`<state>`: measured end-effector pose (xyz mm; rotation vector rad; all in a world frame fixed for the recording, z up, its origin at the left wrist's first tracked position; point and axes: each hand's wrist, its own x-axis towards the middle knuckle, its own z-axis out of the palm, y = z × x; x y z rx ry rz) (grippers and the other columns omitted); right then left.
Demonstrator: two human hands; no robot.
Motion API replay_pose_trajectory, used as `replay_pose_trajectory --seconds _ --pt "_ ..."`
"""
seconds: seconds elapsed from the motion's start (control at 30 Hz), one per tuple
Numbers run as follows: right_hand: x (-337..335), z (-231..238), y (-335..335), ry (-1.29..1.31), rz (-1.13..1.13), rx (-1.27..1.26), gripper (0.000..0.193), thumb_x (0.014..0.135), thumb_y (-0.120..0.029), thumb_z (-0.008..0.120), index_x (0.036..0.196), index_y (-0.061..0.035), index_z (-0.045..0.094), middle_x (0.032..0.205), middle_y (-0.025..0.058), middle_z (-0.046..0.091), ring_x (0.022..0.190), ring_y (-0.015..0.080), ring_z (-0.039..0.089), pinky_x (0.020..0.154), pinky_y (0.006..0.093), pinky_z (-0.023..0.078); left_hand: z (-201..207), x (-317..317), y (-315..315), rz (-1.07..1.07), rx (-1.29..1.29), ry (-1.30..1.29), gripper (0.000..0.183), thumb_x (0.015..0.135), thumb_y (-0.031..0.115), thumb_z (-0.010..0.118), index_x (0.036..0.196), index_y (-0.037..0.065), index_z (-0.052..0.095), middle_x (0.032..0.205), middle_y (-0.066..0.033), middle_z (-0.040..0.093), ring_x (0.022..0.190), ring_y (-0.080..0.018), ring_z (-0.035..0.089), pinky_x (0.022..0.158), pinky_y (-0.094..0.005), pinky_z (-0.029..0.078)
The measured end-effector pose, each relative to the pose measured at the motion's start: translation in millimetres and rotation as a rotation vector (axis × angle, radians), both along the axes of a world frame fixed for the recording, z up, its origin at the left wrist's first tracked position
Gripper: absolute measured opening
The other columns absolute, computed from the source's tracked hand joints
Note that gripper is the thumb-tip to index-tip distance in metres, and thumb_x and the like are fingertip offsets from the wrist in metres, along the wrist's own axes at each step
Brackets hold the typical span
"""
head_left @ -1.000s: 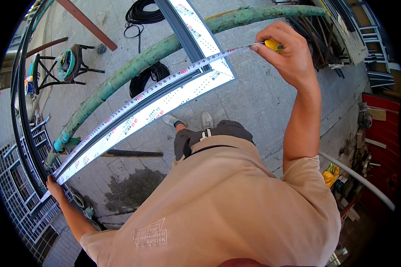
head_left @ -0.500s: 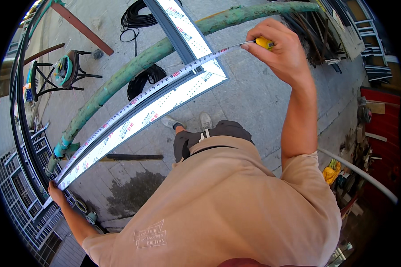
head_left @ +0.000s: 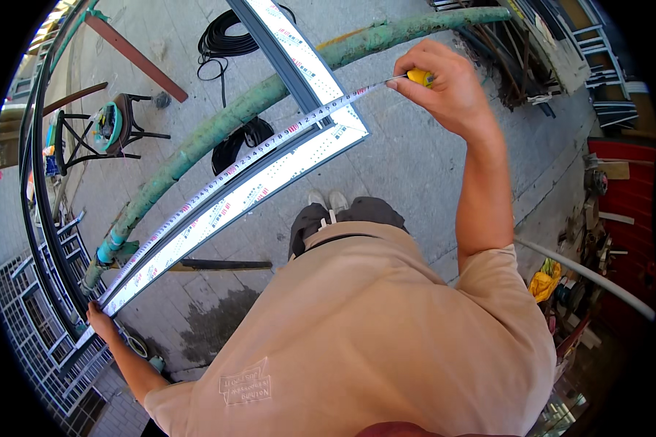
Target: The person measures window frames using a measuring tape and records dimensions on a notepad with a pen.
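Note:
My right hand [head_left: 448,91], raised at the upper right, is closed around a yellow tape measure [head_left: 420,77]. Its pale blade [head_left: 229,173] stretches down to the far left, along one bar of a dark grey metal frame [head_left: 219,204] faced with printed white film. At that bar's far end my left hand [head_left: 102,322] is closed at the blade's end; its fingertips are partly hidden. Past the frame's mitred corner, the blade spans open air to the yellow case, which my fingers partly cover.
A green-wrapped curved pole [head_left: 197,146] passes behind the frame. Black cable coils [head_left: 229,33] lie on the paving. A stool [head_left: 124,124] holds a teal basin. Metal grilles [head_left: 36,306] lean at the left; scrap bars [head_left: 521,58] lie upper right. A pale pipe [head_left: 590,277] crosses at right.
My feet have come together beneath me; one was set further left before. My right hand has shifted slightly left and down in view. Both hands keep their hold on the tape.

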<state>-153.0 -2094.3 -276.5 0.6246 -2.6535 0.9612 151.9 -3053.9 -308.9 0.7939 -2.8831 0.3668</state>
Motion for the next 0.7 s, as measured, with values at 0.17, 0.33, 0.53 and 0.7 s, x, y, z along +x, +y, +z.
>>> replay_pose_trajectory --seconds 0.17,0.33,0.53,0.7 --pt "0.1 1.3 -0.8 0.001 0.003 -0.013 0.017 0.085 -0.016 0.086 0.092 -0.0046 0.074 0.089 0.0085 0.068 0.082 0.0258 0.065 0.074 0.0369 0.052 -2.5 5.7 -10.0 -0.017 -0.007 0.030 0.021 0.105 0.012 0.053 0.117 0.003 0.068 0.110 -0.0229 0.068 0.101 -0.0445 0.066 0.086 -0.0503 0.051" --pt "1.2 4.5 5.9 0.044 0.006 -0.044 0.017 0.084 -0.013 0.085 0.090 -0.0036 0.072 0.089 0.0095 0.067 0.082 0.0265 0.065 0.073 0.0375 0.051 -4.5 6.1 8.9 -0.006 0.001 0.068 0.016 0.104 0.010 0.052 0.108 0.002 0.065 0.105 -0.0213 0.064 0.094 -0.0424 0.063 0.083 -0.0500 0.049" --pt "16.8 12.9 55.3 -0.083 -0.068 -0.061 0.019 0.079 -0.013 0.087 0.086 -0.0031 0.072 0.087 0.0127 0.066 0.085 0.0325 0.064 0.077 0.0412 0.051 36.7 -53.5 117.9 0.098 -0.060 0.301 0.017 0.103 0.005 0.052 0.111 0.005 0.067 0.111 -0.0158 0.065 0.101 -0.0388 0.067 0.086 -0.0467 0.053" --pt "34.5 3.6 126.8 -0.150 -0.187 -0.156 0.016 0.078 -0.007 0.085 0.085 -0.0011 0.072 0.085 0.0120 0.066 0.083 0.0299 0.064 0.075 0.0388 0.049 80.4 -168.0 234.2 -0.115 -0.036 0.572 0.014 0.106 0.011 0.057 0.113 0.006 0.068 0.108 -0.0148 0.068 0.099 -0.0399 0.068 0.082 -0.0483 0.053"
